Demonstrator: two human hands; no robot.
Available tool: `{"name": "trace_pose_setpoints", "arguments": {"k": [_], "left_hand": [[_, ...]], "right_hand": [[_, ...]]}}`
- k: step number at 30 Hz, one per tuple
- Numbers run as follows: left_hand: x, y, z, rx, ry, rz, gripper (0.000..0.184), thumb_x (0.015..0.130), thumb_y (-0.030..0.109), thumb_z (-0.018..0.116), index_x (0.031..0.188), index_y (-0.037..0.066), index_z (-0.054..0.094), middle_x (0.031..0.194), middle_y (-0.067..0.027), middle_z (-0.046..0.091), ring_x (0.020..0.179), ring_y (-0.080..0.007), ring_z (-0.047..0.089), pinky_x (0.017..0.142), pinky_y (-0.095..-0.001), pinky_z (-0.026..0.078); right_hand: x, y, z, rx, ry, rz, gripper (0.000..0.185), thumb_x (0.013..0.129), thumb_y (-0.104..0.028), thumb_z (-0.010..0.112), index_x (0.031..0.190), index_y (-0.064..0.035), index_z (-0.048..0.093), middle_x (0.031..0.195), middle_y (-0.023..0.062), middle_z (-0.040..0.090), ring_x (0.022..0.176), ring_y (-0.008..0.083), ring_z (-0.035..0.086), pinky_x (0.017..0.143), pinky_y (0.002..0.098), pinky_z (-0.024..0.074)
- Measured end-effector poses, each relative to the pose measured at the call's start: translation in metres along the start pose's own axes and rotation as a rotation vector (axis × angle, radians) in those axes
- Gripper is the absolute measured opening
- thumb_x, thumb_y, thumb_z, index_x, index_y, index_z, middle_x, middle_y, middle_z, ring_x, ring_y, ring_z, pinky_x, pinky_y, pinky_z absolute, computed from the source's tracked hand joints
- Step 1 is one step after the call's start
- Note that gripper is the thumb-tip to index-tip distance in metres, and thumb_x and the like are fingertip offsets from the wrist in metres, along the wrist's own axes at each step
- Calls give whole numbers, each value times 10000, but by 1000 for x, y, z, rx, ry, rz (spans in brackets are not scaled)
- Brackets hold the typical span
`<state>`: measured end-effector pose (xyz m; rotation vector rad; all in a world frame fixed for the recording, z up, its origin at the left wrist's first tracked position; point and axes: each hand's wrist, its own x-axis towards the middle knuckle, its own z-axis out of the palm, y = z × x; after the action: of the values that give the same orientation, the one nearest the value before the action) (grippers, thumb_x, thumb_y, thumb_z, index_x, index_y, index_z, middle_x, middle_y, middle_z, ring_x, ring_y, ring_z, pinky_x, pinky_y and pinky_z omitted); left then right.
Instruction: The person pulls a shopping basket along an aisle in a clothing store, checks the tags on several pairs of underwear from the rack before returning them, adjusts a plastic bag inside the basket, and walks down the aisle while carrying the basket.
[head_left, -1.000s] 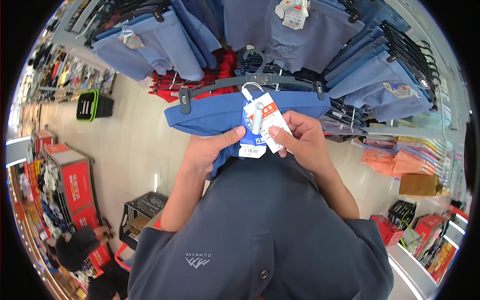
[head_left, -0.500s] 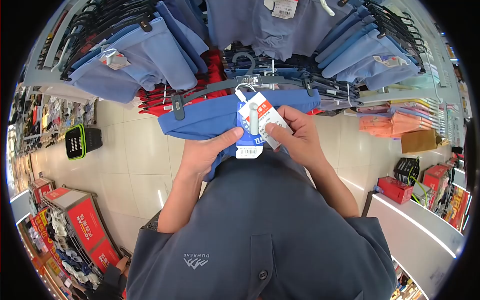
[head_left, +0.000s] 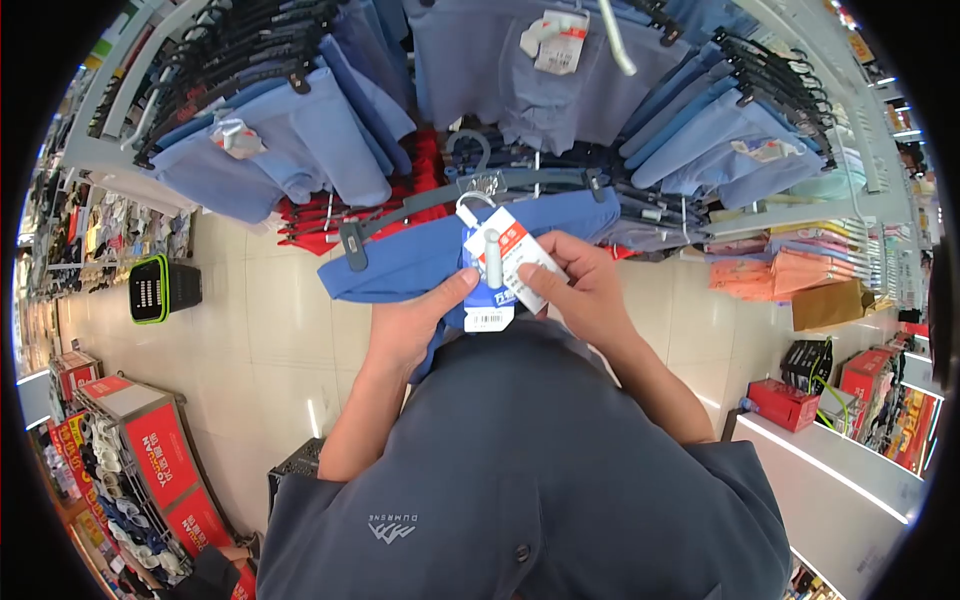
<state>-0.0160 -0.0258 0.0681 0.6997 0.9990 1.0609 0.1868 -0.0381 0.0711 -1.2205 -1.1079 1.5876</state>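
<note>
Blue pants [head_left: 400, 255] hang from a dark grey clip hanger [head_left: 425, 203] in front of me; their lower part is mostly hidden. My left hand [head_left: 415, 315] is closed on the pants' front, its thumb at the edge of a blue hang tag [head_left: 477, 262]. A white price tag [head_left: 527, 256] with a red band overlaps that blue tag, and my right hand [head_left: 588, 290] pinches it between thumb and fingers. A pale grey security pin [head_left: 492, 258] sits over the tags. The hanger's hook is free of my hands.
Racks of blue shorts [head_left: 330, 140] on black hangers stand ahead at left and right, with red clothes [head_left: 400, 180] below. A black and green basket [head_left: 165, 288] is on the floor at left. Red boxes [head_left: 160, 450] and a white counter [head_left: 830, 480] flank me.
My hands, the pants and the tags have shifted slightly left in view. The view itself has tilted a little. Both hands keep their hold.
</note>
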Motion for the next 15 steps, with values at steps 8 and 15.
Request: {"name": "trace_pose_setpoints", "arguments": {"k": [8, 15], "left_hand": [[2, -12, 21, -19, 56, 19, 357, 825, 29, 740, 1148, -17, 596, 1083, -97, 651, 982, -164, 628, 888, -312, 507], [5, -14, 30, -20, 66, 15, 340, 832, 32, 735, 1138, -15, 594, 1070, -92, 651, 969, -162, 631, 870, -314, 516]], "right_hand": [[0, 3, -21, -81, -71, 2, 123, 946, -142, 608, 990, -27, 617, 795, 3, 658, 632, 11, 570, 524, 175, 464], [4, 0, -33, -26, -70, -38, 94, 938, -105, 597, 967, -17, 613, 758, 6, 650, 593, 13, 545, 500, 180, 440]]}}
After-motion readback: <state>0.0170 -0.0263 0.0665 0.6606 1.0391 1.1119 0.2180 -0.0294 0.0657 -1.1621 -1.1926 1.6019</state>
